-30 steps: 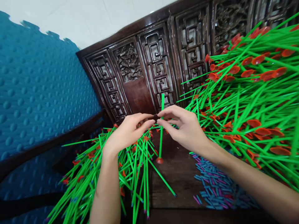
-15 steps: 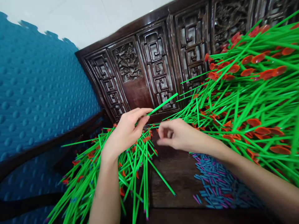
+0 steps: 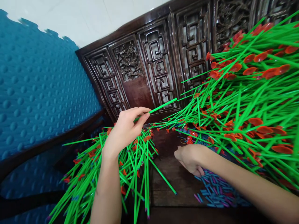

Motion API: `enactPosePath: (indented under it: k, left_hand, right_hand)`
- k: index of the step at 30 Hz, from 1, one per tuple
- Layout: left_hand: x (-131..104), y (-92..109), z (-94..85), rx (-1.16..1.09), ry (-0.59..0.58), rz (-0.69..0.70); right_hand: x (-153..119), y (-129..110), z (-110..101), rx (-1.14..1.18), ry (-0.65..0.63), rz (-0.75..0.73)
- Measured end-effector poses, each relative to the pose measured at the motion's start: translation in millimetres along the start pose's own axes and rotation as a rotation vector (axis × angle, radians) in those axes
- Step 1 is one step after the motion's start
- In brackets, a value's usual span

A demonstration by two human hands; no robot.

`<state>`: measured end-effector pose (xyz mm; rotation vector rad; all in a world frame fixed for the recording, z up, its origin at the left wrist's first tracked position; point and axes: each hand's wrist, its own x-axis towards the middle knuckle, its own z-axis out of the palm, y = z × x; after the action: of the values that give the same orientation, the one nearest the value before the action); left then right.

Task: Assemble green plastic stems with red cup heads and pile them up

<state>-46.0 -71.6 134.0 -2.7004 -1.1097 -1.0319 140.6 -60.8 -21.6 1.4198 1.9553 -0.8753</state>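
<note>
My left hand [image 3: 127, 130] pinches a thin green plastic stick [image 3: 164, 105] between thumb and fingers; the stick points up to the right, and its other end is hidden by the hand. Low over the wooden seat, my right hand [image 3: 190, 158] is bent downward with curled fingers. Its fingertips touch the left edge of a heap of small blue and purple tube-like pieces [image 3: 217, 189]. Whether anything is between those fingers is hidden. Below my left hand lies a loose pile of green sticks [image 3: 135, 174], some with orange-red cup-shaped ends and some with blue or purple tips.
A large stack of green sticks with orange-red cups [image 3: 263, 102] fills the right side. Behind stands a dark carved wooden backrest [image 3: 140, 93]. A blue studded foam mat [image 3: 42, 90] rises at the left behind a wooden armrest [image 3: 53, 141]. Dark seat boards [image 3: 173, 180] show between the piles.
My right hand has moved down and right, from near the held stick to the small blue and purple pieces. My left hand stays nearly in place, the stick tilting slightly lower.
</note>
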Motion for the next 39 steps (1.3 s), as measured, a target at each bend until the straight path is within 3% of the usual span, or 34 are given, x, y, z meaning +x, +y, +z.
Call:
enactPosePath:
  k: [6,10,12,15,19,22,24,28,39]
  left_hand:
    - [-0.6,-1.4,-1.4,-0.018,-0.008,-0.006]
    - [-1.0,-1.3,-1.7,-0.023,-0.016,-0.014]
    - [-1.3,-1.3,-2.2,-0.02,-0.029,-0.023]
    - [-2.3,-2.5,-3.4,0.017,-0.062,-0.062]
    - [-3.4,-6.3,-4.0,0.074,-0.069,-0.133]
    - [-2.9,-8.5,-3.0,0.108,-0.073,-0.145]
    - [-2.3,-8.7,-1.9,0.111,-0.087,-0.135]
    - [-1.4,-7.1,-0.2,0.059,-0.113,-0.114]
    - [-1.8,-9.2,-1.8,-0.009,-0.063,-0.052]
  right_hand:
    - [-12.8,-13.3,-2.5,-0.047,-0.002,0.031]
    - [-42.4,-18.3,-12.3,-0.107,0.138,-0.049]
    - [-55.2,-17.3,-17.2,-0.144,0.321,-0.147]
    - [-65.2,-12.1,-23.4,-0.082,0.697,-0.33]
    - [-70.6,-6.2,-32.8,0.177,1.105,-0.588]
    - [-78.9,-5.4,-39.8,0.462,1.341,-0.722]
    - [-85.0,-5.9,-43.1,0.674,1.391,-0.815]
    - [-90.9,-7.4,-46.2,0.979,1.371,-0.923]
    - [-95.0,-10.6,-47.9,1.178,1.548,-1.014]
